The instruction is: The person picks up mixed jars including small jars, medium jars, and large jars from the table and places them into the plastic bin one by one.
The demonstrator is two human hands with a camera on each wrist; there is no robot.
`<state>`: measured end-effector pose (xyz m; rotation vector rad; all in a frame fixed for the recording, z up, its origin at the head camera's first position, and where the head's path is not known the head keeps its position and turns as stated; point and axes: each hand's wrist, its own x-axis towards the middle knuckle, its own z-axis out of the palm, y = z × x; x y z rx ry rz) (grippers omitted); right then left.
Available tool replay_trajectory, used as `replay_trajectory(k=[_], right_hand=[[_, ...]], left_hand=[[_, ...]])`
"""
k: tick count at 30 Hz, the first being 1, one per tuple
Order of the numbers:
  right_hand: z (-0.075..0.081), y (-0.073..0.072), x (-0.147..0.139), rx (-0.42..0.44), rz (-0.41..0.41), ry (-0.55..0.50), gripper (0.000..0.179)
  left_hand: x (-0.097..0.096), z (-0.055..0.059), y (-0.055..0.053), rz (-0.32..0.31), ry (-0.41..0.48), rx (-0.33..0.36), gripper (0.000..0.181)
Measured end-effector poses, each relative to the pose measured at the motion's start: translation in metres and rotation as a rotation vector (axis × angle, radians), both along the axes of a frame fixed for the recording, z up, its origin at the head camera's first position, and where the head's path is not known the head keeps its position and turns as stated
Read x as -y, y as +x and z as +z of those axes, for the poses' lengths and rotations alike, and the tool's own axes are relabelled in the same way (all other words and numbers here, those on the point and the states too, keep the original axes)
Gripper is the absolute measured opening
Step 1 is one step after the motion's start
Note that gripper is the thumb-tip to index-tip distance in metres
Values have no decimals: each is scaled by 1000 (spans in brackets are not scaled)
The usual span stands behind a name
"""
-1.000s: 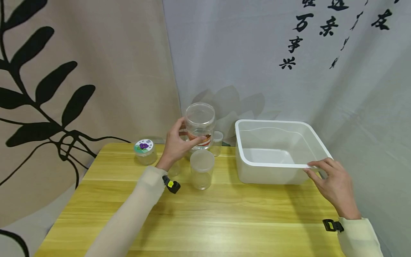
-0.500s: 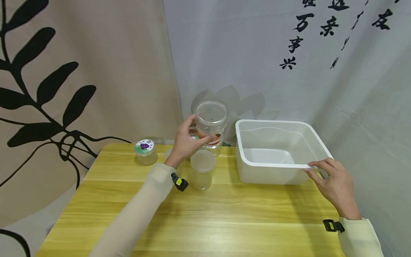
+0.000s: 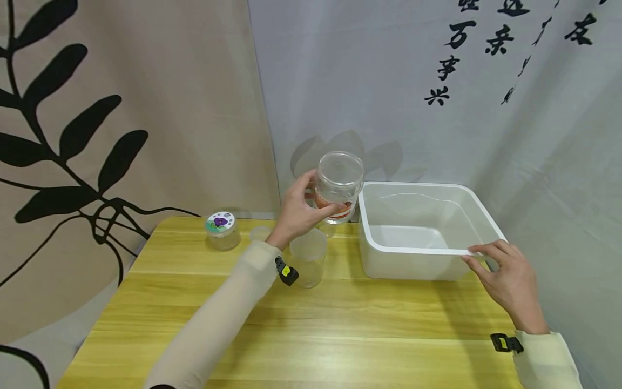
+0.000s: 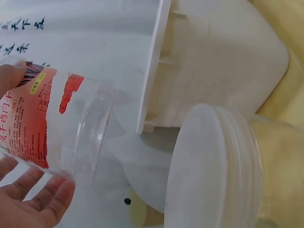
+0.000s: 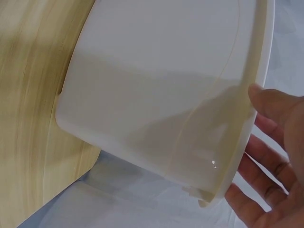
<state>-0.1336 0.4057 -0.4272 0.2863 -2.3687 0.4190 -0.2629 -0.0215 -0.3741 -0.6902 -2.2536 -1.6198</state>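
Note:
My left hand [image 3: 298,212] grips a clear plastic jar [image 3: 340,181] around its side, holding it above the table just left of the white bin. In the left wrist view the jar's torn red label [image 4: 28,114] shows, with the thumb on one side and the fingers on the other. At the right, my right hand [image 3: 507,281] pinches the rim of the white plastic bin [image 3: 408,265] near its front corner. The right wrist view shows the thumb on the bin's rim [image 5: 261,61] and the fingers under it. The inside of the bin is bare.
A clear jar with a frosted lid [image 3: 308,246] stands in front of the left hand, partly behind the wrist. A small jar with a flower-printed lid [image 3: 221,229] stands further left. More clear jars are partly hidden behind the hand. The wooden table [image 3: 340,335] meets curtains behind.
My left hand has carried the clear jar to the right, from above the other jars to near the bin's left edge. The right hand keeps its hold on the rim.

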Motion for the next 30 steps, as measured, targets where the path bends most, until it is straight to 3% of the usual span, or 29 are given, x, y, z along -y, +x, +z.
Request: replay_trajectory(k=[16, 23, 30], right_hand=[[-2, -1, -1, -20, 6, -5, 33], [-1, 0, -1, -14, -14, -9, 32], [-2, 0, -2, -1, -20, -18, 28]], left_hand=[[-45, 16, -9, -29, -86, 69, 87], [-61, 25, -17, -49, -180, 102, 97], [-78, 34, -27, -27, -303, 42, 97]])
